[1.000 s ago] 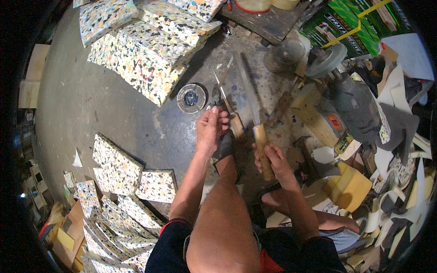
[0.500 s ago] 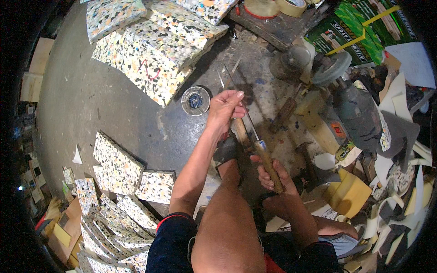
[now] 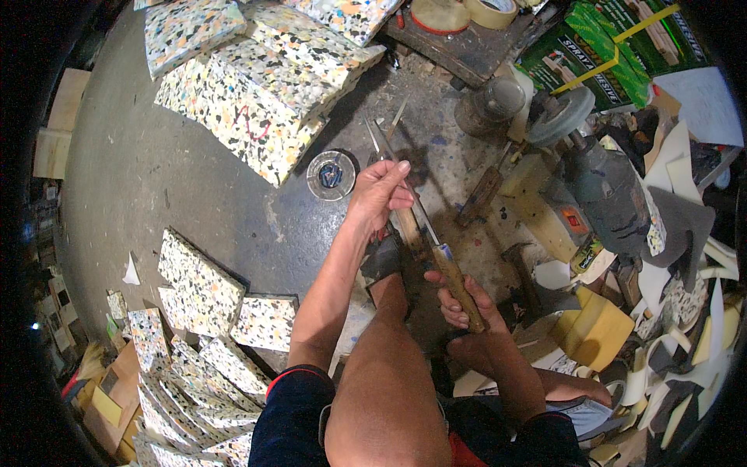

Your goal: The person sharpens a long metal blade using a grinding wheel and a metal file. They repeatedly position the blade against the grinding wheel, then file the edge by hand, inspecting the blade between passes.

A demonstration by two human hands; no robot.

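Nearby, round dish [image 3: 331, 194], speckled foam [image 3: 229, 97] and grinder [image 3: 611, 191]; left grip [image 3: 380, 191] tight on knife blade [image 3: 426, 217], right grip [image 3: 483, 302] around its handle [image 3: 457, 282].

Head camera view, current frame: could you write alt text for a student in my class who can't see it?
A person's right hand grips a wooden-handled knife while the left hand holds its long blade. Speckled foam slabs and a round glass dish lie ahead, with a bench grinder to the right.
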